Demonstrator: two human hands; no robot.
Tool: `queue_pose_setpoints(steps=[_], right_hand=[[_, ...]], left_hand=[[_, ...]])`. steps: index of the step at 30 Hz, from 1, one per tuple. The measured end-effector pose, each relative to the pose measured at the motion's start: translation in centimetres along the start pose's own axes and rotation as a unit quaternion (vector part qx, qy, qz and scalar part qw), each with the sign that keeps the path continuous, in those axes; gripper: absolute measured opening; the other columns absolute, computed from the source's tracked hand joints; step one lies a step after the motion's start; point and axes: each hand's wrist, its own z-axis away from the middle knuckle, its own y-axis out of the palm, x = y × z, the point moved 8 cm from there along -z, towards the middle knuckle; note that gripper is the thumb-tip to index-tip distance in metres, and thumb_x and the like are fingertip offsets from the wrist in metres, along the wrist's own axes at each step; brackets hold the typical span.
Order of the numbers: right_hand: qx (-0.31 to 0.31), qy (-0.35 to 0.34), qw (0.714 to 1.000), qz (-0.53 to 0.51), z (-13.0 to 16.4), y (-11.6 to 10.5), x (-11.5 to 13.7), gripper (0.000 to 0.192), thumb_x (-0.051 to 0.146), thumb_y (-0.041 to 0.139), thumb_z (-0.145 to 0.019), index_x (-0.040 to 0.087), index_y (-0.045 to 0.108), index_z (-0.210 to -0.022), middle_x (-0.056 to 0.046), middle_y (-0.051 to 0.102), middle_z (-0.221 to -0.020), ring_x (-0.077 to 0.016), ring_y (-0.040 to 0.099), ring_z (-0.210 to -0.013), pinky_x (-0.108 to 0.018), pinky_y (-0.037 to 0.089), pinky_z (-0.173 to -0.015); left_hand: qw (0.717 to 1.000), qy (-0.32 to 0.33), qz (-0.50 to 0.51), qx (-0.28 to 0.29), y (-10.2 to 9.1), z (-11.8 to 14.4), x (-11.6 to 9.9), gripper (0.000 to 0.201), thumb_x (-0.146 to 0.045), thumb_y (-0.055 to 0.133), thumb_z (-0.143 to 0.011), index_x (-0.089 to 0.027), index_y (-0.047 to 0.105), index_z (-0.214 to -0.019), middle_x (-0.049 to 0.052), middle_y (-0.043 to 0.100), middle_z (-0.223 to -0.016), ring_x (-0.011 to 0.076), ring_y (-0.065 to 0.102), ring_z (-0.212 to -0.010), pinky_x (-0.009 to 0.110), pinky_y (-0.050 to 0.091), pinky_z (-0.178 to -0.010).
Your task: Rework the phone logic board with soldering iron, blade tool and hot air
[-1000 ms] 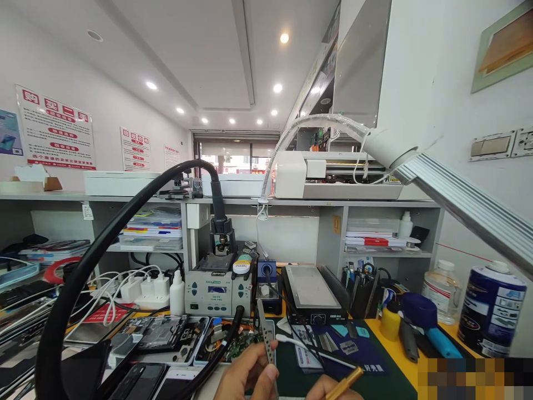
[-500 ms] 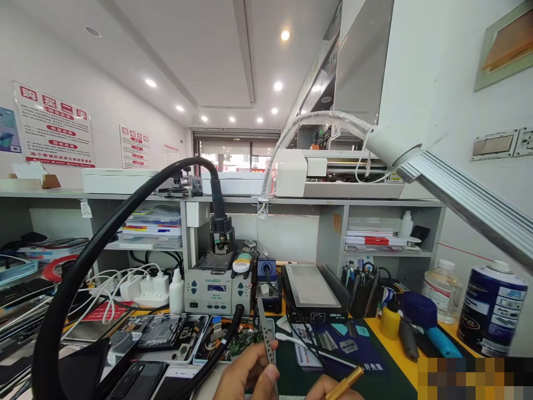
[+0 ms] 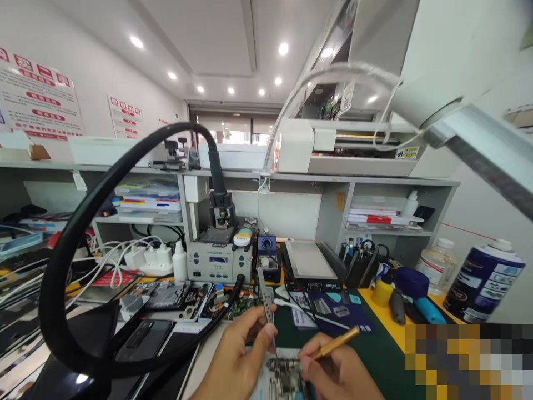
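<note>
The left hand (image 3: 237, 361) pinched steel tweezers (image 3: 266, 303), their handle rising toward twelve o'clock and their tips down on an opened phone (image 3: 283, 378) at the frame's six o'clock. The right hand (image 3: 341, 372) gripped a gold-handled screwdriver (image 3: 335, 343), its handle pointing toward two o'clock and its tip at the same phone. A soldering station (image 3: 219, 261) stood at the hands' eleven o'clock, beyond a green mat (image 3: 375, 361).
</note>
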Motion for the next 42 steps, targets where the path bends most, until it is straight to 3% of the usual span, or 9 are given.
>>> queue_pose_setpoints(steps=[2,5,8,12,18,24,42], right_hand=[[0.007,-0.012,1.0,0.016,0.6,0.1,1.1,0.05,0.069,0.057,-0.091,0.019,0.058,-0.084,0.006,0.045,-0.065,-0.0103,0.047,-0.05,-0.024,0.039,-0.052],[0.007,-0.013,1.0,0.023,0.9,-0.1,1.6,0.039,0.056,0.058,-0.096,0.019,0.059,-0.086,0.005,0.05,-0.068,-0.0108,0.053,-0.053,-0.024,0.042,-0.055],[0.004,-0.011,0.999,0.03,1.0,-0.2,1.6,0.034,0.051,0.059,-0.097,0.019,0.059,-0.086,0.004,0.052,-0.068,-0.011,0.054,-0.053,-0.024,0.043,-0.053],[0.001,-0.006,0.999,0.033,1.2,-0.2,1.7,0.032,0.048,0.061,-0.096,0.019,0.061,-0.084,0.005,0.052,-0.066,-0.0116,0.055,-0.054,-0.024,0.044,-0.054],[0.001,0.004,0.999,0.035,1.3,-0.4,1.5,0.03,0.048,0.06,-0.097,0.019,0.063,-0.088,0.005,0.053,-0.064,-0.0123,0.056,-0.053,-0.025,0.041,-0.053],[-0.001,0.011,0.999,0.04,1.4,-0.6,1.3,0.029,0.047,0.061,-0.097,0.019,0.064,-0.089,0.004,0.054,-0.063,-0.0131,0.057,-0.055,-0.026,0.042,-0.054],[0.007,0.014,0.998,0.059,1.6,-0.4,1.9,0.031,0.049,0.059,-0.097,0.02,0.063,-0.086,0.005,0.052,-0.057,-0.0142,0.053,-0.055,-0.026,0.039,-0.053]], left_hand=[[0.999,0.003,-0.042,0.019,0.0,0.0,-0.6,0.034,-0.045,0.052,-0.101,-0.015,0.066,-0.111,0.003,0.068,-0.077,0.0198,0.066,-0.076,0.029,0.051,-0.075],[0.998,-0.006,-0.044,0.049,-0.2,-0.2,-0.9,0.03,-0.042,0.053,-0.101,-0.018,0.064,-0.086,0.003,0.068,-0.077,0.0187,0.065,-0.078,0.028,0.049,-0.078],[0.996,-0.004,-0.051,0.079,-0.3,-0.2,-1.1,0.028,-0.037,0.057,-0.099,-0.018,0.062,-0.079,0.001,0.068,-0.078,0.0174,0.064,-0.08,0.027,0.047,-0.082],[0.989,0.01,-0.075,0.126,0.1,0.0,-1.4,0.024,-0.033,0.058,-0.098,-0.018,0.065,-0.081,-0.001,0.063,-0.075,0.0148,0.059,-0.074,0.023,0.044,-0.072],[0.979,0.03,-0.119,0.163,0.7,0.1,-1.8,0.023,-0.029,0.057,-0.097,-0.016,0.069,-0.083,0.001,0.067,-0.08,0.0151,0.06,-0.076,0.024,0.044,-0.073],[0.973,0.047,-0.15,0.172,0.9,0.2,-1.8,0.023,-0.027,0.056,-0.098,-0.016,0.075,-0.09,0.001,0.069,-0.078,0.0152,0.061,-0.073,0.024,0.046,-0.07],[0.964,0.044,-0.157,0.209,1.5,0.6,-1.5,0.02,-0.024,0.052,-0.1,-0.018,0.07,-0.095,0.002,0.07,-0.087,0.0163,0.063,-0.079,0.028,0.044,-0.072]])
